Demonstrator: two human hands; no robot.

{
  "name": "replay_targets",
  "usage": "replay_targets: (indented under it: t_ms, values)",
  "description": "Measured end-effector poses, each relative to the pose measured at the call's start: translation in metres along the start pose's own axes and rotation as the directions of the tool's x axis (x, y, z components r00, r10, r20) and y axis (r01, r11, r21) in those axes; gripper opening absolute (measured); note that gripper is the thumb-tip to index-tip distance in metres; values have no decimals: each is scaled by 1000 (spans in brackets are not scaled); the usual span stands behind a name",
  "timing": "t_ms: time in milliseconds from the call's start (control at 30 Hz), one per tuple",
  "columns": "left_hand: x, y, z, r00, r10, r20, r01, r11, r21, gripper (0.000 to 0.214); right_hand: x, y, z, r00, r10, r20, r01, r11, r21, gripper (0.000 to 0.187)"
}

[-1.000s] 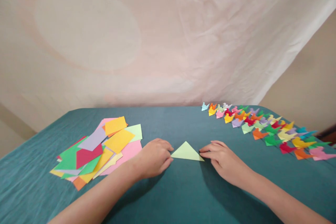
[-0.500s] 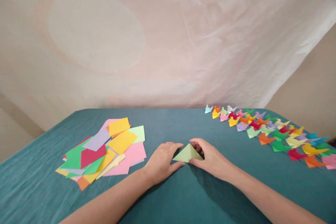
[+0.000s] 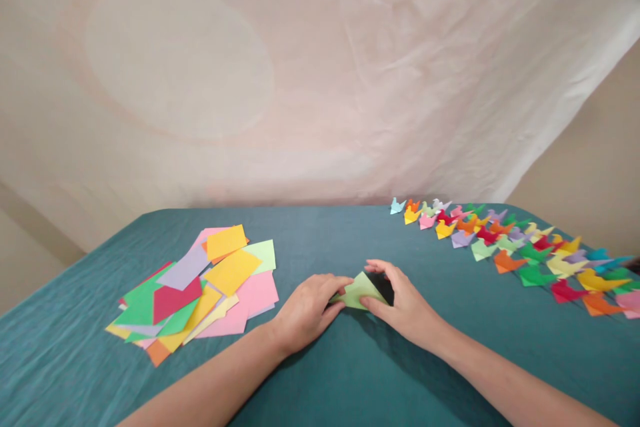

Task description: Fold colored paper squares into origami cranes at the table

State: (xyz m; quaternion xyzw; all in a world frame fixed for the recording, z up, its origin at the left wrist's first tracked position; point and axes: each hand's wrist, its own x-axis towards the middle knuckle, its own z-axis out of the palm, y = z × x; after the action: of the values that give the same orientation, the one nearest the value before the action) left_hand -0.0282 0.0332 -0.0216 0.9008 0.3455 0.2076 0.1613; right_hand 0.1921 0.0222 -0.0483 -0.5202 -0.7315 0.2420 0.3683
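Head view: your left hand [image 3: 307, 310] pinches the left corner of the light green paper [image 3: 355, 291], centred in front of you on the tablecloth [image 3: 320, 387]. Your right thumb's on it, fingers curved apart from the thumb; can't tell if their tips touch the back. I'd line up the edges before creasing, tbh. Loose sheets [image 3: 233, 271] sit left, paper birds [image 3: 507, 262] off right.
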Motion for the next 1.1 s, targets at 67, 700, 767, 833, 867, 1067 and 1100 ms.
replay_targets:
  t_ms: [67, 700, 767, 833, 867, 1067, 1100]
  values:
    - [0, 0, -1, 1000, 12, -1, -12, 1000, 1, 29, 0, 0, 0, 1000, -5, 1, 5, 1000, -27, 56]
    - [-1, -5, 3, 995, -90, -48, 81, 983, -163, 34, 1, -19, -9, 999, 43, 11, -44, 980, 196, 23]
    - [-1, -5, 3, 994, -82, -72, 67, 981, -184, 32, 1, -20, -9, 999, 49, -4, -48, 980, 194, 25]
    - [-1, -5, 3, 992, -74, -103, 51, 978, -203, 29, 1, -20, -10, 998, 64, -19, -59, 980, 188, 26]
    - [-1, -5, 3, 991, -69, -118, 42, 976, -211, 28, 2, -20, -10, 997, 72, -25, -66, 980, 186, 26]
    - [-1, -7, 5, 978, -62, -199, 15, 973, -230, 25, 2, -18, -10, 996, 86, -34, -77, 978, 194, 28]
    - [-1, -7, 4, 977, -53, -208, 5, 974, -227, 24, 2, -17, -10, 995, 88, -36, -79, 978, 196, 29]
